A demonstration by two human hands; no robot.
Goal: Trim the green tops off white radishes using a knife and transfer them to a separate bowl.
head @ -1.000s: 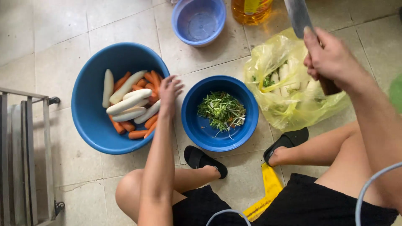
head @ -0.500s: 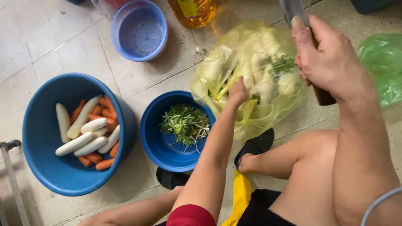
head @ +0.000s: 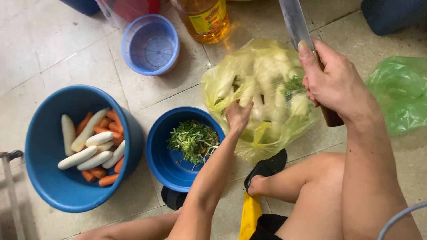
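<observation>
My left hand [head: 238, 116] reaches into the mouth of a yellow plastic bag [head: 262, 95] full of pale green vegetables; its fingers are partly hidden inside. My right hand [head: 331, 82] grips a large knife [head: 294, 22] by its brown handle, blade pointing away over the bag's right side. A small blue bowl [head: 167, 166] with chopped green trimmings sits just left of the bag. A big blue basin [head: 49, 178] at the left holds peeled white radishes and carrots.
An empty light-blue bucket [head: 151, 44] and a bottle of cooking oil [head: 204, 18] stand at the top. A green plastic bag [head: 400, 93] lies at the right. My bare legs, black sandals [head: 267, 166] and a yellow stool are below, on a tiled floor.
My left hand has moved right from the big basin, over the small bowl, to the yellow bag. The view has shifted right. My right hand still holds the knife up.
</observation>
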